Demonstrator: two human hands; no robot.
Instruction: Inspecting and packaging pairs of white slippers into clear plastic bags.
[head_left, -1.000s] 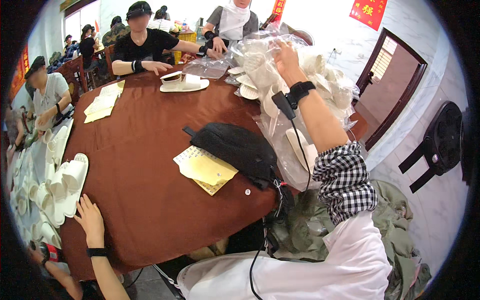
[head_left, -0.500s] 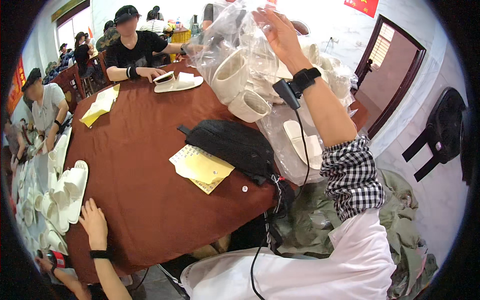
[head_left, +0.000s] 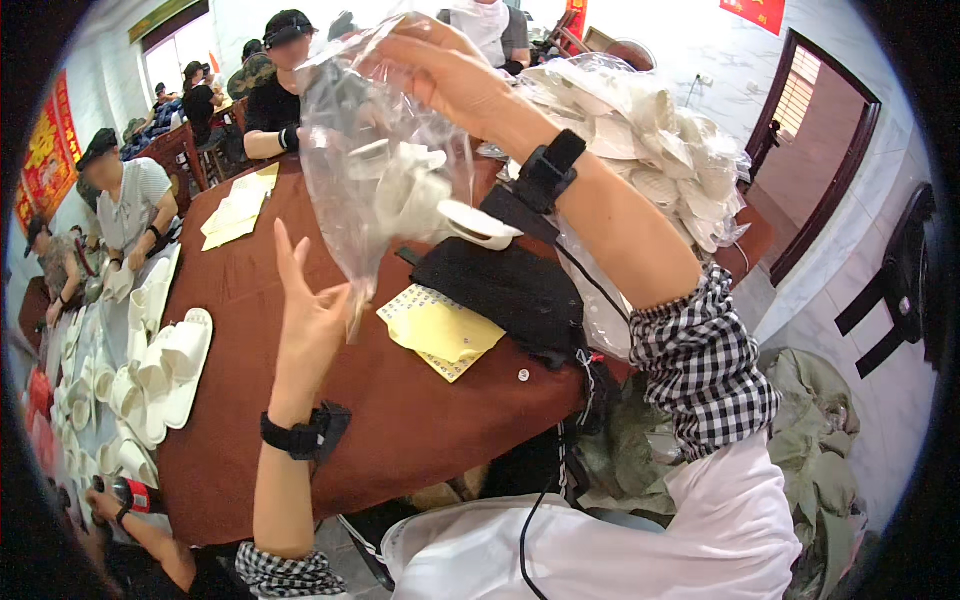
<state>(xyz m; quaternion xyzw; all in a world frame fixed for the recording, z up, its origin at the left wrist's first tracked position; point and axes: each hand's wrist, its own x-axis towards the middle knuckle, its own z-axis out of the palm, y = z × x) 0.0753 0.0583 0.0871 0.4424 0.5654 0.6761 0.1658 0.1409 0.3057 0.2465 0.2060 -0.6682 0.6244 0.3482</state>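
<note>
My right hand [head_left: 445, 85] is raised over the far side of the table, its fingers closed on the upper part of a clear plastic bag [head_left: 330, 170]. The bag hangs down toward my left hand [head_left: 315, 325], which pinches its lower end between thumb and fingers while the other fingers point up. White slippers [head_left: 410, 205] show blurred through or beside the film; I cannot tell how many are inside. One white slipper [head_left: 480, 226] sticks out at the right, over a black bag [head_left: 495, 290].
Brown cloth covers the table [head_left: 250, 400]. Yellow paper sheets [head_left: 445, 330] lie by the black bag, more yellow paper [head_left: 240, 210] farther off. Bagged slippers [head_left: 640, 140] are heaped at the far right; paired slippers [head_left: 170, 370] line the left. A co-worker's hand [head_left: 105, 505] is near a dark bottle [head_left: 132, 494].
My right hand has swung left with the plastic bag, away from the heap. My left hand has risen from the table's left edge and taken the bag's lower end.
</note>
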